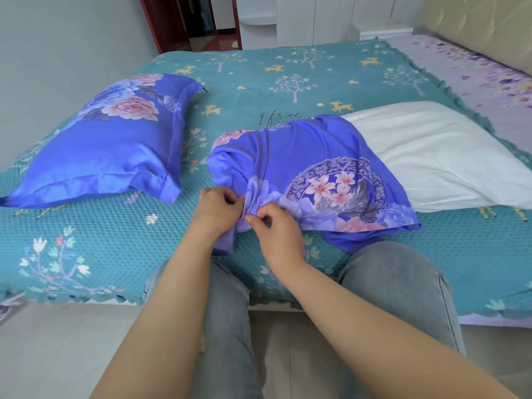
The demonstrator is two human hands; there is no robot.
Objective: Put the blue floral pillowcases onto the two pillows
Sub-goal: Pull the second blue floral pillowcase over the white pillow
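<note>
Bright, even daylight fills the room; shadows are soft and faint; a mild sheen lies on the covered pillow (98, 148) and glare on the headboard (472, 27); wide-angle bending curves the bed (86, 240) edges; the centre is sharp, corners slightly soft.

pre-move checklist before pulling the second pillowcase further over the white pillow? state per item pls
1. First pillow fully covered and lying clear on the left of the bed: ok.
2. Left hand pinching the second pillowcase at its near bunched edge: ok.
3. Right hand pinching the same bunched edge, beside the left: ok.
4. White pillow inside the case: not ok, its near end is in, most still shows bare.
5. Case lying smooth: not ok, gathered and creased at the near end.
6. Which layer of fabric the fingers hold, opening or closed end: cannot tell.
</note>
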